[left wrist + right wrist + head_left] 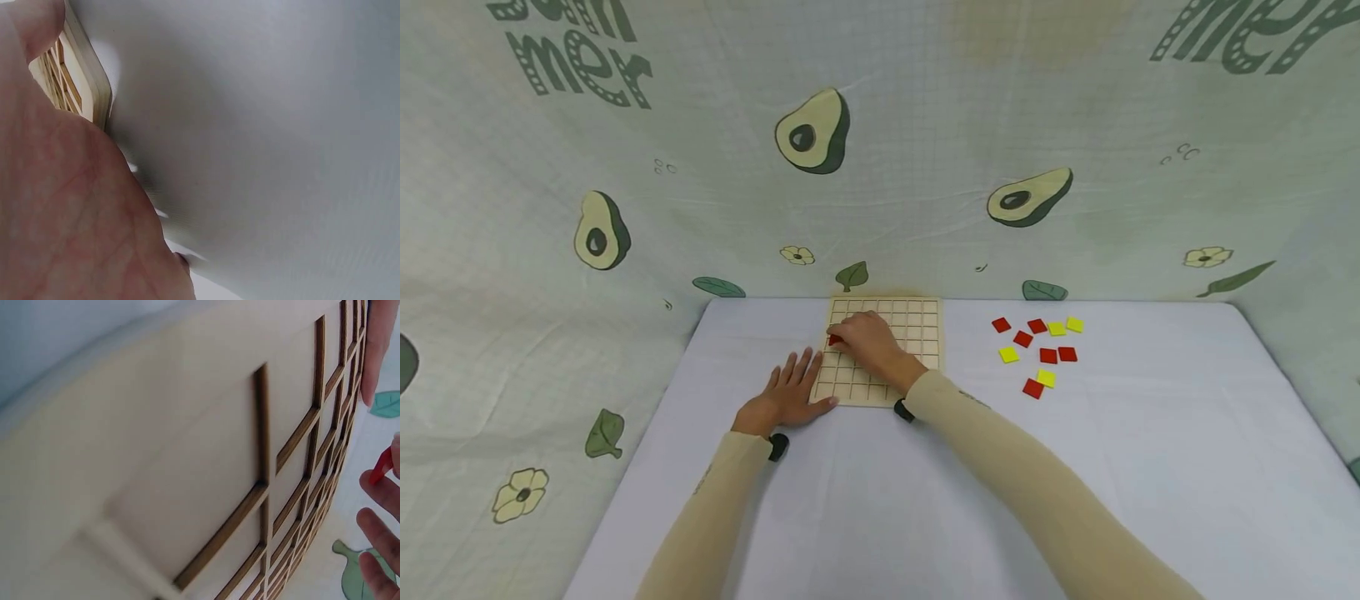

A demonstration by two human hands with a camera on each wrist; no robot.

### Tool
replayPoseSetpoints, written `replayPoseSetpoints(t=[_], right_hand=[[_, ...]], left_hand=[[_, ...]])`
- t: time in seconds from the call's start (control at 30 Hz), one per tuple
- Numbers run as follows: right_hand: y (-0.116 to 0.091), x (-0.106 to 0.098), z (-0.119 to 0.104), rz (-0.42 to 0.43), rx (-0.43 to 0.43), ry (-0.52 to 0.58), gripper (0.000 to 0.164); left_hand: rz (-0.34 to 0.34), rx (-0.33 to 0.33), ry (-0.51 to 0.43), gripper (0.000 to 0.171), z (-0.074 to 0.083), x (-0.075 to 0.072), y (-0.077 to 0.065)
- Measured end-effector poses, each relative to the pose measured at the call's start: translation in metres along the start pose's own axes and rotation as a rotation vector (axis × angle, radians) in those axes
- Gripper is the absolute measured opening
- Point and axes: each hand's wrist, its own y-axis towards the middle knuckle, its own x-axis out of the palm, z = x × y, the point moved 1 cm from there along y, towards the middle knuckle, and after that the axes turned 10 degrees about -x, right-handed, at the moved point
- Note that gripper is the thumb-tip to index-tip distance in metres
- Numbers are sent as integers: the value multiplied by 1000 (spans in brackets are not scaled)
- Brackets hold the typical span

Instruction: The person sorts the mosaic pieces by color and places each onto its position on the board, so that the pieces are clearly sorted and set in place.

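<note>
A pale wooden grid board (921,333) with grooved lines lies at the back of the table. Over its left side, my right hand (871,342) pinches a small red square tile (835,339) between thumb and finger. The right wrist view shows that red tile (380,466) tilted above the board, the other fingers spread apart. My left hand (786,398) lies flat with straight fingers at the board's near left corner. Its thumb and fingers go along the board's edges, and part of the board's rim (94,75) shows in the left wrist view.
Several loose red tiles (1048,356) and yellow tiles (1009,355) are scattered on the white tabletop (1150,433) right of the board. Behind the table hangs a cloth (910,167) printed with avocados and leaves. A dark band (778,447) sits at the left wrist.
</note>
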Motion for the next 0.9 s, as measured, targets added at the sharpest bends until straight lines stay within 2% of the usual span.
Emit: replayPoseSetpoints(t=[0.5,0.9], right_hand=[[11,12,-5,-90,79,-77,23],[17,21,-6,-83,120,-116,25]], left_hand=[[-13,-2,-3,96,0,1,3],[-20,-5,-9,96,-1,2,3]])
